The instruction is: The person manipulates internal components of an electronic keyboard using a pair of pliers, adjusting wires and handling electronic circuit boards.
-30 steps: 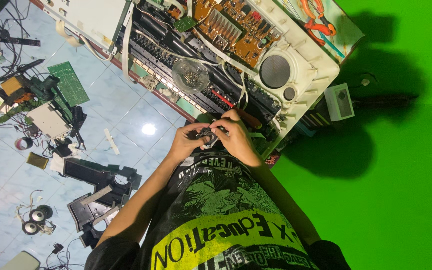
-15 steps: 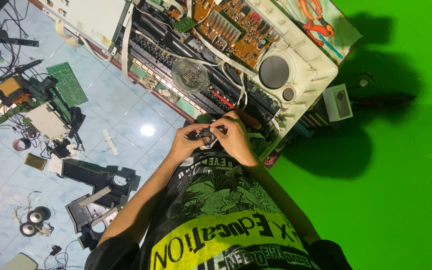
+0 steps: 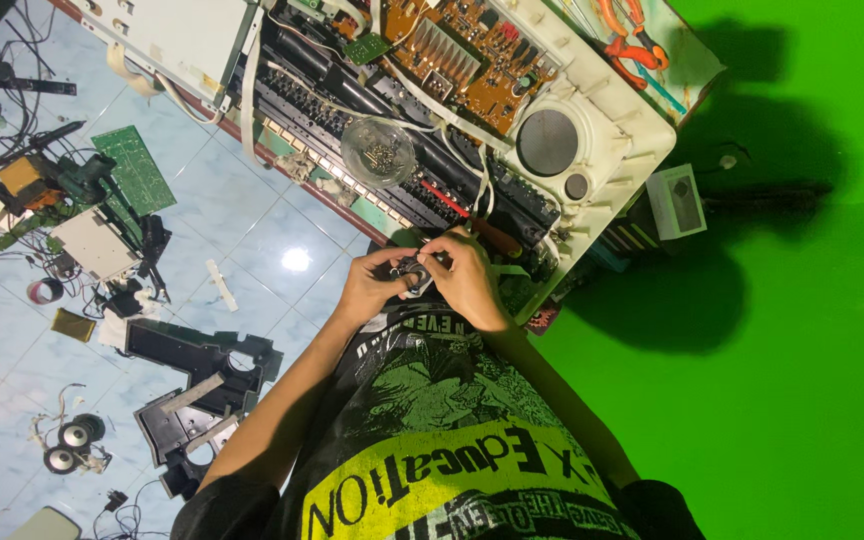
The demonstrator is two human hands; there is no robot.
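Both hands (image 3: 422, 280) grasp small dark part (image 3: 414, 268); clear bowl (image 3: 378, 152) holds screws.

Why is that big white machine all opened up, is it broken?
The big white machine lies open, its brown circuit board and wires bare. Loose parts are scattered over the tiled floor: a green circuit board and black plastic pieces. Both hands, left hand and right hand, hold a small dark part.

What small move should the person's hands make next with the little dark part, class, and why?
Probably keep the small dark metal part pinched and turn it toward the camera: both the left hand and right hand grip it close to the chest, and fingers hide most of it.
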